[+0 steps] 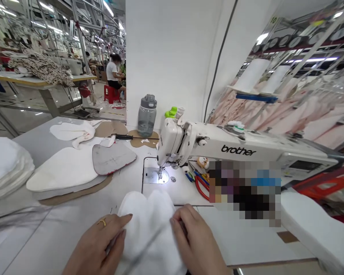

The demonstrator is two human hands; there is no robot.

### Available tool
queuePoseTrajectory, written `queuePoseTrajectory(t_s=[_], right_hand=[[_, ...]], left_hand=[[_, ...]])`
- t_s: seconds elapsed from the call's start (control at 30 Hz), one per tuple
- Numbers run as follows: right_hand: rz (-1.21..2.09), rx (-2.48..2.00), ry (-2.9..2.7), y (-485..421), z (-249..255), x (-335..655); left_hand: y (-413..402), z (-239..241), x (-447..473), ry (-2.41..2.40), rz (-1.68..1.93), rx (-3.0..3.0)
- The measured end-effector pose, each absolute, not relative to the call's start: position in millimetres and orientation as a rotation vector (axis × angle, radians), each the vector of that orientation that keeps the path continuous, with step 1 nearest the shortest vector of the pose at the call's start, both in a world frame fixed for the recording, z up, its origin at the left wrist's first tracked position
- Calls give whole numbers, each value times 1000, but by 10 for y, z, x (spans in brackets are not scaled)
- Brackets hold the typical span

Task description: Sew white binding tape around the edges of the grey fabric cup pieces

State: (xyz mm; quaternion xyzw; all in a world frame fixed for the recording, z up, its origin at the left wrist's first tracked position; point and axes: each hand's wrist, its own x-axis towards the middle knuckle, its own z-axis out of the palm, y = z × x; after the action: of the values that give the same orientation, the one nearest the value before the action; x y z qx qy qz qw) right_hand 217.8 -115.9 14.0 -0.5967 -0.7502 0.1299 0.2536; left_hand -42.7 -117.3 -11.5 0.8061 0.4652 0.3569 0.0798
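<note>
A soft white fabric piece [149, 229] with two rounded lobes at its far end lies in front of the sewing machine [209, 141]. My left hand [101, 240], with a ring on one finger, pinches its left edge between thumb and forefinger. On the opposite edge, my right hand [193, 238] has its thumb and curled fingers closed on the fabric. The lobes point toward the lit needle plate [153, 175] and presser foot [161, 172], a short way beyond. No fabric lies under the foot. A blurred dark streak crosses the lower part of the piece.
Left of my hands are a stack of white pieces [7, 164] and a grey template [113, 158] on layered cut shapes. A water bottle [147, 116] and screwdriver [124, 137] sit behind. Red-handled scissors [201, 187] rest beneath the machine arm. White material [318, 225] occupies the right side.
</note>
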Motion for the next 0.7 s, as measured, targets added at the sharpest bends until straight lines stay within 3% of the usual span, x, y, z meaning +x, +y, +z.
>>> queuePoseTrajectory(t_s=[0.7], right_hand=[[375, -1745, -2082, -1221, 177, 2254]], left_hand=[[-1199, -127, -419, 1457, 1143, 2570]])
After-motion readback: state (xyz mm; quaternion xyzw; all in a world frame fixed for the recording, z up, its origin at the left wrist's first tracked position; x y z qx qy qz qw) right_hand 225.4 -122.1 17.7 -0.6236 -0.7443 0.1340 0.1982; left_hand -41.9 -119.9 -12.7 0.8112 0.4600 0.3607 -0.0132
